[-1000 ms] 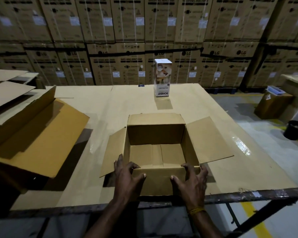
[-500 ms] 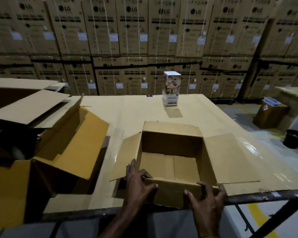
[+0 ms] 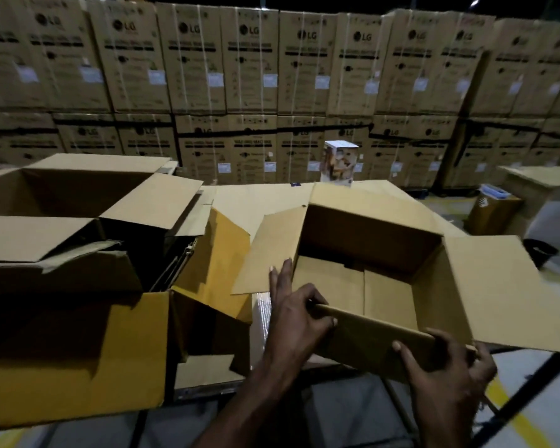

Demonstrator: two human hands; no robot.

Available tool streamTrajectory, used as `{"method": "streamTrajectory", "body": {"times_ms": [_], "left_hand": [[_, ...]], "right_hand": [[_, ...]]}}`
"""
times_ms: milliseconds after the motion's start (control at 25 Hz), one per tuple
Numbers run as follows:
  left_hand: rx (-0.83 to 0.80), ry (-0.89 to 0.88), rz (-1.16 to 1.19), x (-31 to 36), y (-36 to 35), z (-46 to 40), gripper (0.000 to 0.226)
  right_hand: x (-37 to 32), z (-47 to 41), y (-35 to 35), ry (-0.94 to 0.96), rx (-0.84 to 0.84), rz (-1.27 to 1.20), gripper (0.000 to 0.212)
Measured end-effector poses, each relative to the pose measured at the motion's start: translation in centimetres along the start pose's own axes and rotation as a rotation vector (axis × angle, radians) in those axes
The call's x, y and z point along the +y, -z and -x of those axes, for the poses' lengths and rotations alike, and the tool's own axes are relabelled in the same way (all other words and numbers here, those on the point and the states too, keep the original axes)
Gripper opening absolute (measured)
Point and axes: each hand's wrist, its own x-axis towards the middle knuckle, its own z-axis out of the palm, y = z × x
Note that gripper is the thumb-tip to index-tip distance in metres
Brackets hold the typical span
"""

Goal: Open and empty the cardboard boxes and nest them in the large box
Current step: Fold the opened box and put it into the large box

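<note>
My left hand (image 3: 299, 321) gripped the near wall of the open brown cardboard box (image 3: 362, 244) at its left corner, thumb curled over the rim and fingers spread up the outside by the left flap. My right hand (image 3: 446, 367) held the same wall at its right corner, thumb on the outer face and fingers wrapped around the corner. The box looked tilted, its near edge past the worktop's front rail. All four of its flaps stood open: the left one angled up, the right one spread flat and wide, the far one upright. Inside I saw only the bare bottom flaps with a seam down the middle.

Just to the left stood the large yellow-brown cardboard box (image 3: 78, 360), its flaps splayed and its interior dark; I could make out flattened or nested cardboard inside but not how it lay. The cardboard-covered worktop (image 3: 265, 202) ran on behind both boxes. At its far edge a small white printed carton (image 3: 338, 163) stood upright, partly hidden by the open box's far flap. Beyond that rose a wall of stacked brown LG shipping cartons (image 3: 272, 66).
</note>
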Motion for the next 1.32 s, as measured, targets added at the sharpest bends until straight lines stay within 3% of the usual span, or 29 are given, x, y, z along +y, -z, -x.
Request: {"method": "streamTrajectory", "body": {"times_ms": [360, 920, 1120, 1320], "left_hand": [[0.083, -0.151, 0.098, 1.2, 8.4, 3.9, 0.028], [0.078, -0.336, 0.105, -0.6, 23.6, 10.2, 0.030], [0.126, -0.416, 0.128, -2.3, 31.7, 8.4, 0.030], [0.229, -0.423, 0.119, -7.5, 42.6, 4.3, 0.033]], "right_hand": [[-8.9, 4.7, 5.4, 0.083, 0.066, -0.042, 0.049], [-21.0, 17.1, 9.5, 0.118, 0.248, -0.080, 0.050], [-28.7, 19.2, 7.4, 0.177, 0.281, -0.120, 0.052], [-38.9, 21.3, 0.7, 0.268, 0.256, -0.141, 0.052]]}}
